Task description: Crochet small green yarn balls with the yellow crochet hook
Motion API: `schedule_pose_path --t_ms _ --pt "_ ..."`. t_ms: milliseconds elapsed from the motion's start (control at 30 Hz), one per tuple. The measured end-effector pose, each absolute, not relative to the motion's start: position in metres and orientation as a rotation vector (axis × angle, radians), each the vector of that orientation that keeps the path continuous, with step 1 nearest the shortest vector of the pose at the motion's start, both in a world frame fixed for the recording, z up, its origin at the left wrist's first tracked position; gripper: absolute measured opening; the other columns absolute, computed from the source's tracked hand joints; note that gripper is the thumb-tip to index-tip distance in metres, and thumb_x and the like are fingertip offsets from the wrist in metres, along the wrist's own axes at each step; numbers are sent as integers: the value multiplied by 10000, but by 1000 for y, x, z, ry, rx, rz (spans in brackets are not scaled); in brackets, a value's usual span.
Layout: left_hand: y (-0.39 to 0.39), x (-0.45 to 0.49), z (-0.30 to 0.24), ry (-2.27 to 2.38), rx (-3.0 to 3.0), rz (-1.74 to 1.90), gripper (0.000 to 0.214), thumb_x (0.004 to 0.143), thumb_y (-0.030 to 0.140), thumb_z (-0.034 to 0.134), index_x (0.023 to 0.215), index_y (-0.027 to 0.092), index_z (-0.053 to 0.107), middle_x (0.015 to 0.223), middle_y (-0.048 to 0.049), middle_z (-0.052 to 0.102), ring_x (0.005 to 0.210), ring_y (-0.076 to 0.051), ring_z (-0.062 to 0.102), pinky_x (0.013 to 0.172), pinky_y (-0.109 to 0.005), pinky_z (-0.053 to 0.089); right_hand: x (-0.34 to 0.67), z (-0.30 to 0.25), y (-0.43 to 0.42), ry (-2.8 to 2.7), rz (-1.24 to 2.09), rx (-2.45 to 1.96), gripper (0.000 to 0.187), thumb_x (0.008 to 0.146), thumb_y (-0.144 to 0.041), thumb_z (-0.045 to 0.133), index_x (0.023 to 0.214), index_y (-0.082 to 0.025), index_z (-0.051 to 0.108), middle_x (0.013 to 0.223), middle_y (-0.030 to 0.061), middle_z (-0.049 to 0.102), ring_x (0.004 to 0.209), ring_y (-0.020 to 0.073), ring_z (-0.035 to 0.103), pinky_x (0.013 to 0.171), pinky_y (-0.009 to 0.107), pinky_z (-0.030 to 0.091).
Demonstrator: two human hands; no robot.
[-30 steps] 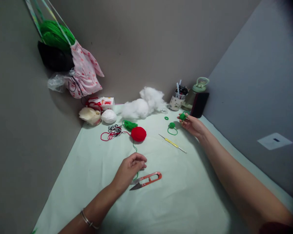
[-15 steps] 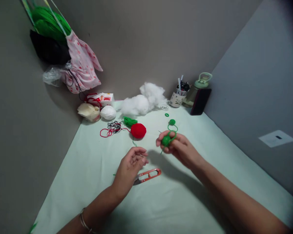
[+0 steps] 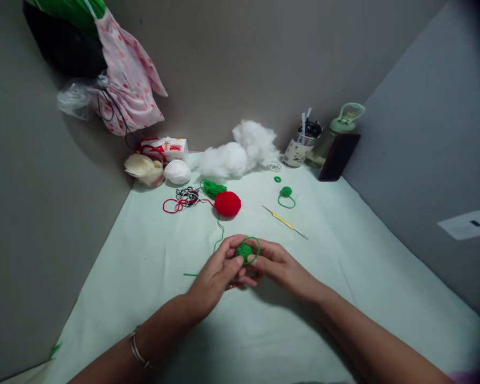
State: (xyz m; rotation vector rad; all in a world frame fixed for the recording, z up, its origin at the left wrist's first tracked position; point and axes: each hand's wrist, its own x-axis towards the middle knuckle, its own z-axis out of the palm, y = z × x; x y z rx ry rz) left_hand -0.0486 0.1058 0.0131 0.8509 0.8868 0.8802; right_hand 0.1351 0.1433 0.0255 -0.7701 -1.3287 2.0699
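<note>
Grey walls point(image 3: 208, 80) meet in a corner around a table spread with a pale mint cloth point(image 3: 136, 309), smooth but for a few soft creases. Near the middle of it, the left hand point(image 3: 220, 272) and the right hand point(image 3: 282, 266) come together, fingers and thumbs closed around a small green ball point(image 3: 244, 252). It looks round and bumpy, with a stitched yarn surface, and a thin green loop point(image 3: 259, 246) curves up from it beside the right thumb. Metal bangles point(image 3: 135, 346) circle the left wrist. Beneath the hands shows a sliver of something orange-red point(image 3: 234, 286), mostly hidden.

Just beyond the hands sits a red yarn ball point(image 3: 228, 204), tightly wound, touching or nearly touching a loose green skein point(image 3: 214, 189); a wiry tangle point(image 3: 186, 198) of black, white and red yarn lies to their left. On the right rests a slim hook point(image 3: 284, 220) with a yellow grip and metal ends, and past it a second green ball point(image 3: 286, 191) with its own yarn loop, near a flat green ring point(image 3: 277, 180). Along the back wall, cloudlike white stuffing point(image 3: 240, 154) is heaped. A pink spotted cloth bag point(image 3: 130, 80) hangs at upper left.
</note>
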Motion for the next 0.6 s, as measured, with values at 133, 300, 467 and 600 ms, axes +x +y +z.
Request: schedule_pose_path --t_ms 133,300,467,600 --pt "105 -45 11 924 875 856 529 908 474 712 1346 224 554 1111 -78 690 753 -194 760 718 -313 565 131 23 140 -1298 1985 -754 228 919 -342 789 1110 -221 752 987 49 740 768 152 688 666 287 548" --pt "105 -41 14 986 866 871 418 913 359 653 1305 224 613 1052 -54 714 760 -190 733 714 -300 562 121 14 133 -1175 1902 -819 189 865 -341 837 1001 -237 758 936 26 724 716 141 657 628 277 561" --pt "106 -44 12 1002 824 848 432 876 417 666 1269 243 618 1018 -41 703 777 -213 713 697 -313 577 119 11 130 -1169 1935 -848 264 847 -356 848 1075 -262 750 1074 41 712 882 182 673 728 311 612" --pt "108 -49 8 1005 973 911 404 904 400 666 1261 215 618 1054 -71 693 916 -248 706 723 -317 597 123 12 131 -1276 1891 -796 285 879 -371 817 1141 -268 767 1233 74 693 1029 209 659 842 341 601"
